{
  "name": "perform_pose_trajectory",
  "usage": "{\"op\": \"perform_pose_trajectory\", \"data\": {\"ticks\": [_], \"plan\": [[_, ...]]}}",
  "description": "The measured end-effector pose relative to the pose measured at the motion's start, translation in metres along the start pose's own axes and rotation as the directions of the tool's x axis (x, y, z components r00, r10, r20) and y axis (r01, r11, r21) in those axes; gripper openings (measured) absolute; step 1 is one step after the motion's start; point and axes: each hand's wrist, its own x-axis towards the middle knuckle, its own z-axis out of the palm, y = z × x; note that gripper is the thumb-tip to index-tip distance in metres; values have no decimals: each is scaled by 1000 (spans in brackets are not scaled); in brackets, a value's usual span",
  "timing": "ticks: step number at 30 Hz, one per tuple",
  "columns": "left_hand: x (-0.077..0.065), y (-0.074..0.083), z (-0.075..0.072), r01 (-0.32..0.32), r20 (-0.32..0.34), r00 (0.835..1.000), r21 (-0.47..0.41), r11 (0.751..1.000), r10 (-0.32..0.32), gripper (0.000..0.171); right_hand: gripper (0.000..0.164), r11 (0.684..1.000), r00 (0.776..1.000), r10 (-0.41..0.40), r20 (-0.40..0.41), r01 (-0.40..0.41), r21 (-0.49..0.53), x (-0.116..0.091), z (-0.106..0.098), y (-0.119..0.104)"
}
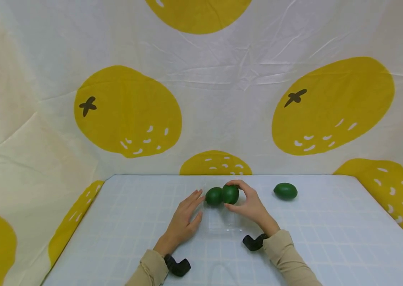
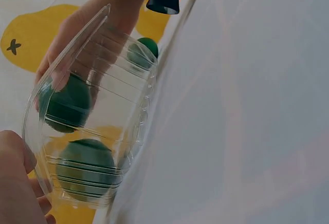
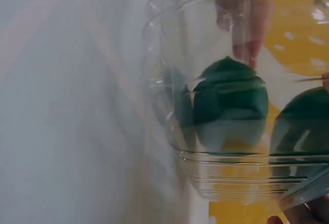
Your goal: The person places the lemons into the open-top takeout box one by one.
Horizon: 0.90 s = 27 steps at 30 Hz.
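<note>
A clear plastic container (image 1: 222, 223) stands on the table with a green lime (image 1: 213, 197) at its far left end. My right hand (image 1: 249, 204) pinches a second green lime (image 1: 230, 194) between thumb and fingers, at the container's far end, right beside the first one. Along the left wall rests my left hand (image 1: 184, 220), its fingers fairly straight and touching the rim. Through the ribbed clear wall, the left wrist view shows the lower lime (image 2: 85, 168) inside and the held lime (image 2: 67, 103) higher up near the rim.
Another green lime (image 1: 285, 191) lies on the table to the right of the container. A pale checked cloth (image 1: 122, 226) covers the table. Behind its far edge hangs a white curtain (image 1: 219, 107) printed with yellow fruit.
</note>
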Motion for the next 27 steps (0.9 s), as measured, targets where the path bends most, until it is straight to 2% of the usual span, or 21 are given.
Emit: {"op": "perform_pose_trajectory", "data": {"ticks": [8,12,14,19,27], "plan": [[2,2,-2,-12,-1,1000,-11,1000,12,46,57,981,990,-103,101,117,-152,-1,2,8],[2,2,-3,-23,-8,1000,-10,1000,23,46,54,968,979,-141,149,168,-188,-2,2,10],[2,2,-2,-25,-8,1000,-7,1000,25,46,47,961,971,-155,180,190,-200,-2,2,9],[3,4,-3,-24,-9,1000,-12,1000,24,46,29,959,962,-147,231,196,-206,-2,3,6],[4,7,-4,-14,1,1000,-15,1000,14,46,30,962,966,-127,224,175,-208,-4,2,6]]}}
